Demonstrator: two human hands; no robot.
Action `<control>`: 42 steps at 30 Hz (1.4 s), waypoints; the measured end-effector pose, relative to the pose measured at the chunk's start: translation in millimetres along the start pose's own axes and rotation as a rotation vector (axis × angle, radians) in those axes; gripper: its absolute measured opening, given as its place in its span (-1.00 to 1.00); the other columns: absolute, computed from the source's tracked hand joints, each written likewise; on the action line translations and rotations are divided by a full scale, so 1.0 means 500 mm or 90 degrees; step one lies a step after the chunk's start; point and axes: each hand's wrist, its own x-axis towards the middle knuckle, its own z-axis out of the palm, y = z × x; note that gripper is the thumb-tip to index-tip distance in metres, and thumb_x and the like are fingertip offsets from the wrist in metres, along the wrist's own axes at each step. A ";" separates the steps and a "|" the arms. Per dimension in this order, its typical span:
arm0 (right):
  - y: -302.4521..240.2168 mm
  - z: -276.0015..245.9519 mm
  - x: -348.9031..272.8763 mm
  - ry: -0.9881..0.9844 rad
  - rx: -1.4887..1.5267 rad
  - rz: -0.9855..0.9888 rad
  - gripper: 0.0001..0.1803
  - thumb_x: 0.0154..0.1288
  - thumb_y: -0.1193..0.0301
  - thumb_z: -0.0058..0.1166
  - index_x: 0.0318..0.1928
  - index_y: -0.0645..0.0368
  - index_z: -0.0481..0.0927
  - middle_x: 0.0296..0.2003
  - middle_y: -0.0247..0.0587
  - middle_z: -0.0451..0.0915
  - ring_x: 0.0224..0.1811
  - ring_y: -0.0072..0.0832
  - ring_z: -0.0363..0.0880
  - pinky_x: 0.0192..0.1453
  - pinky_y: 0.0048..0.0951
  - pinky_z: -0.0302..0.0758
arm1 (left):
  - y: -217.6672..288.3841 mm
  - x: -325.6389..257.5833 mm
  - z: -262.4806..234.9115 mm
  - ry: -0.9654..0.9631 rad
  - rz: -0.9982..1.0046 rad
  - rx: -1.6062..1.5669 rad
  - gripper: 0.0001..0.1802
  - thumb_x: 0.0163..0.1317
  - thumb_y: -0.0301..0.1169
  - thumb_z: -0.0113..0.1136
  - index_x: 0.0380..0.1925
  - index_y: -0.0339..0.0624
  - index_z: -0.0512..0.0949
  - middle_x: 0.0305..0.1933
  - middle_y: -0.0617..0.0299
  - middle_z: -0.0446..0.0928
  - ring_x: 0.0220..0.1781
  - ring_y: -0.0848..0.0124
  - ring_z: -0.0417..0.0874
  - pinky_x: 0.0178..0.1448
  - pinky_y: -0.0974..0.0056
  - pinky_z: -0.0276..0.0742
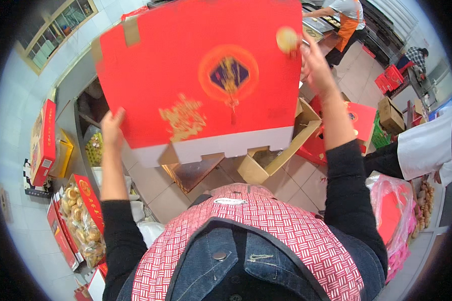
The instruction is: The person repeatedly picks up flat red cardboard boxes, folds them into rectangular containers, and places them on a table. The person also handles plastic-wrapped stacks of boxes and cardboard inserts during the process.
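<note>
- One upright red box (43,143) at far left, right next to something yellow (64,153).
- Clear bag (83,215) full of round golden things, just below that.
- Left hand (113,128) is pinching the lower-left edge of the big carton, thumb on the front.
- Big red carton (155,75) is up in the air between both hands, tilted a bit, white strip along the bottom.
- Brown cardboard box (258,173) on the tiled floor below it.
- Right hand (316,67) is at the carton's right edge, fingers loosely curled; can't tell how firmly, kinda blurry.
- Co-worker in an orange apron (347,32) further right.
</note>
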 end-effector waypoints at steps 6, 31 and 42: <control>0.010 0.014 0.028 -0.112 0.111 0.006 -0.38 0.22 0.49 -0.07 0.29 0.31 0.10 -0.08 -0.04 0.52 -0.15 -0.47 0.54 -0.06 -0.51 0.47 | 0.165 0.053 -0.073 -0.096 -0.176 0.091 -0.59 0.26 -0.40 -0.01 0.09 -0.35 0.32 0.13 0.02 0.37 0.02 0.32 0.51 0.11 0.26 0.41; 0.211 0.196 0.052 0.265 0.131 0.119 -0.58 0.17 0.20 -0.07 -0.11 0.29 0.47 -0.18 -0.19 0.50 -0.09 -0.44 0.39 0.04 -0.40 0.28 | -0.132 -0.158 -0.004 0.384 -0.019 -0.275 -0.70 0.27 -0.25 -0.09 -0.08 -0.15 0.41 -0.11 0.22 0.46 -0.05 0.34 0.48 0.10 0.24 0.38; 0.144 0.186 0.050 -0.271 0.164 0.266 -0.37 -0.19 0.64 -0.16 0.07 0.21 0.33 -0.36 -0.24 0.44 -0.47 -0.47 0.39 -0.46 -0.48 0.34 | -0.061 -0.138 0.128 0.353 -0.068 -0.262 -0.55 0.32 -0.15 -0.20 0.11 -0.15 0.32 0.06 0.17 0.42 0.07 0.26 0.45 0.13 0.16 0.38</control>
